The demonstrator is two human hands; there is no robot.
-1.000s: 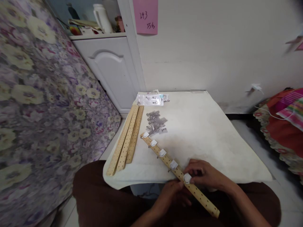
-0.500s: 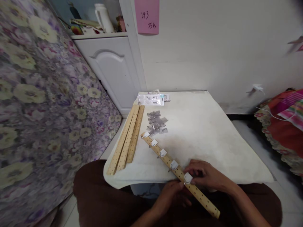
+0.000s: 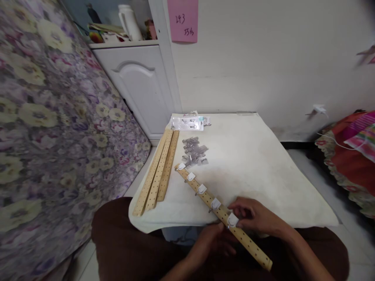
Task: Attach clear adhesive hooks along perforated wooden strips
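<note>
A perforated wooden strip (image 3: pixel 248 244) lies diagonally over the table's front edge, its near end sticking out above my lap. Several white tags with small metal hooks sit along it. My left hand (image 3: pixel 212 242) grips the strip from below at its left edge, thumb beside the nearest hook; its other fingers are partly hidden beneath. On the opposite side, my right hand (image 3: pixel 256 216) is closed with thumb and fingertips at the nearest white tag (image 3: pixel 233 220). Beyond the strip's far end is a pile of small clear packets (image 3: pixel 193 151) with metal pieces inside.
More perforated wooden strips (image 3: pixel 159 169) lie side by side at the table's left. Clear blister packs (image 3: pixel 187 123) rest at the back left of the cloth-covered table (image 3: pixel 263 164). A floral curtain (image 3: pixel 58 128) hangs on the left; a white cabinet (image 3: pixel 131 86) stands behind.
My left thumb has shifted slightly left, away from the nearest hook. The strip, tags and right hand stay almost where they were.
</note>
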